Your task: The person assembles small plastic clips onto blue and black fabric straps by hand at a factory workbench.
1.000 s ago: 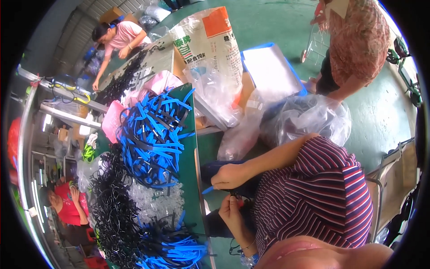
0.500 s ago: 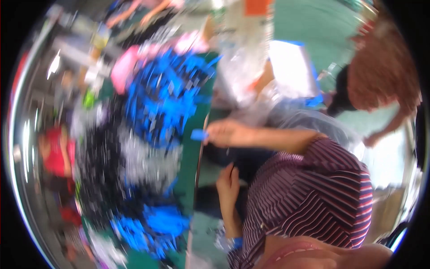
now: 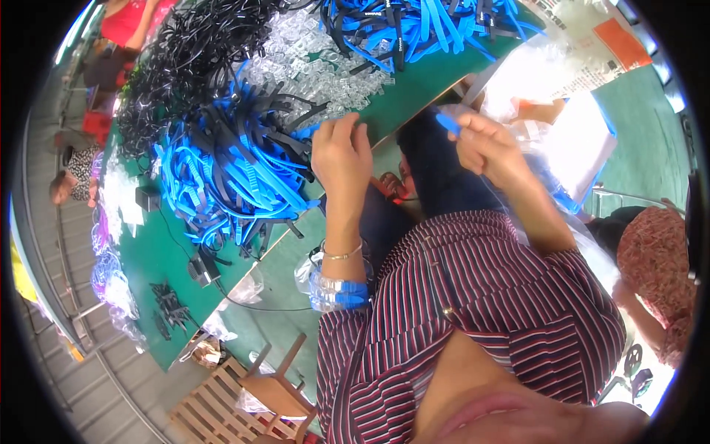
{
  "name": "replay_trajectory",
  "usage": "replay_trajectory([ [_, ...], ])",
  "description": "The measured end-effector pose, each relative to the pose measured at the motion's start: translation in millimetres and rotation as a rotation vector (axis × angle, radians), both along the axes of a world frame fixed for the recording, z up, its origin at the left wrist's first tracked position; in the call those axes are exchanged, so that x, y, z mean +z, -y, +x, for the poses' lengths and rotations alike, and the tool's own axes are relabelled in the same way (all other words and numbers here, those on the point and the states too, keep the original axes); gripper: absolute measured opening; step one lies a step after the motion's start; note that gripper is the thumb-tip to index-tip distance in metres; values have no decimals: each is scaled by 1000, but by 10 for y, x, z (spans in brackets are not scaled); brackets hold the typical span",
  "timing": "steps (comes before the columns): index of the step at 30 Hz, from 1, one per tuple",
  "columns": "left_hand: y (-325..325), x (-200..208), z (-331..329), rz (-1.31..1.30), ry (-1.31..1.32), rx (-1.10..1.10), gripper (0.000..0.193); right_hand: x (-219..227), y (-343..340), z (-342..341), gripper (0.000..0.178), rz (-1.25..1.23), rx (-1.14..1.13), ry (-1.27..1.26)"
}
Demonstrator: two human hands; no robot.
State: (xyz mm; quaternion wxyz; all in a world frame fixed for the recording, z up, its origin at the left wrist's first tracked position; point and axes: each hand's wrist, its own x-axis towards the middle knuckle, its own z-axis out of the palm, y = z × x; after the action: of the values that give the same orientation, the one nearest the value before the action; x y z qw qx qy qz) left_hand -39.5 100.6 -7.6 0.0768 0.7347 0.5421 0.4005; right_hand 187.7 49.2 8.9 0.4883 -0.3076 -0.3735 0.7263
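Note:
My left hand [image 3: 340, 157] is over the table's edge, beside a pile of blue and black straps [image 3: 229, 170] and just below the clear plastic buckles [image 3: 325, 78]. Its fingers are loosely bent and a little apart, with nothing visible between them. Off the table, to the right, my right hand [image 3: 488, 148] pinches a short blue strap piece [image 3: 448, 123] between thumb and fingers. The rest of that piece is hidden in the hand.
A green table [image 3: 140, 266] carries a heap of shiny black pieces [image 3: 185, 66] and more blue straps [image 3: 436, 26]. A small black box with a cable [image 3: 203, 268] lies near its edge. White box [image 3: 573, 140], wooden chair [image 3: 277, 392] and a seated person [image 3: 654, 266] are nearby.
The view has swung round and sharpened. My left hand has moved from beside my lap up to the table's edge. My right hand still pinches the blue strap piece, now away from the table.

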Motion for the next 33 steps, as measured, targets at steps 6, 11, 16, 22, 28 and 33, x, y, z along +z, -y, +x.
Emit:
replay_trajectory([
  [6, -206, 5, 106, 107, -169, 79, 15, 17, 56, -50, 19, 27, -28, 141],
  [11, -248, -86, 85, 107, -165, 59, 17, -17, 62, -19, 18, 16, -30, 199],
  [16, -254, -59, 156, 121, -184, 65, 18, -5, 50, -20, 17, 15, -29, 222],
  [22, -309, -87, 213, 156, -236, 52, 20, 3, 67, -8, 15, 38, -29, 242],
  [28, -225, -28, 310, 152, -239, 9, 15, -35, 186, 80, 12, 1, -37, 185],
  [33, -72, 55, 298, 277, -140, -45, 14, -27, 245, 55, 14, 20, 1, 223],
])
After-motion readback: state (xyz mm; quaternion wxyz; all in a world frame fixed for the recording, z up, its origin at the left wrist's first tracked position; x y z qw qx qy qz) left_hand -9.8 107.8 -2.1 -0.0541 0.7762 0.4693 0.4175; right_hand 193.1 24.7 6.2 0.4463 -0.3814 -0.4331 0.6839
